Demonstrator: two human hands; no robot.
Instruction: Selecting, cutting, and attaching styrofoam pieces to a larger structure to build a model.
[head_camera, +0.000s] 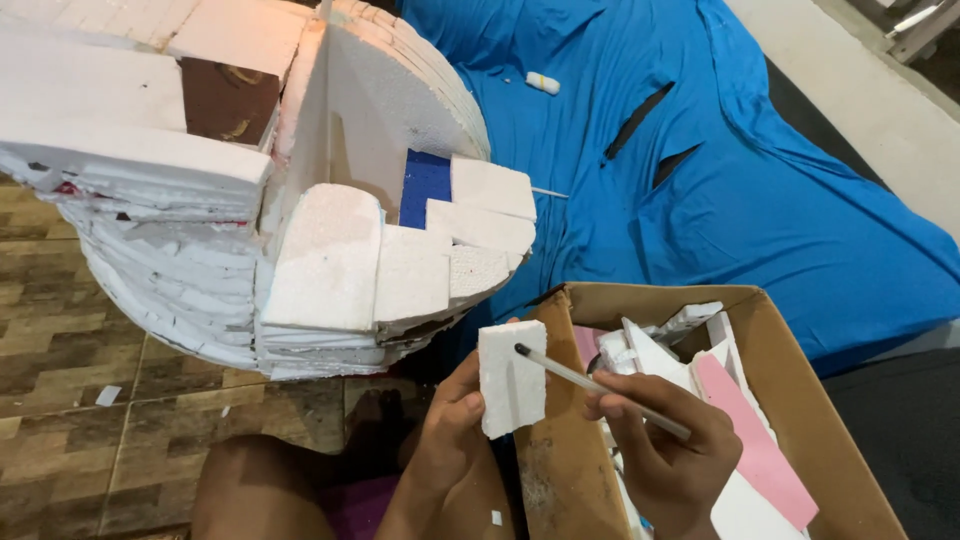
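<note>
Brown wood-pattern floor tiles (70, 380) cover the lower left of the view, with small white scraps lying on them. A blue cloth (760, 190) spreads across the upper right, wrinkled and slit in two places, over a pale floor strip at the far corner. A small white tube (543, 83) lies on the cloth near its top.

A large rounded structure of stacked white foam sheets (250, 190) fills the upper left, with a blue patch (425, 185) set among its stepped blocks. It stands just above and left of the hands.

An open cardboard box (800, 400) sits at the lower right, holding white foam offcuts and a pink strip (750, 430).

The left hand (450, 430) grips a small white foam block (512, 378) upright, just beside the box's near wall. The right hand (665, 450) holds a thin grey pen (600, 385) whose dark tip touches the block's face.
</note>
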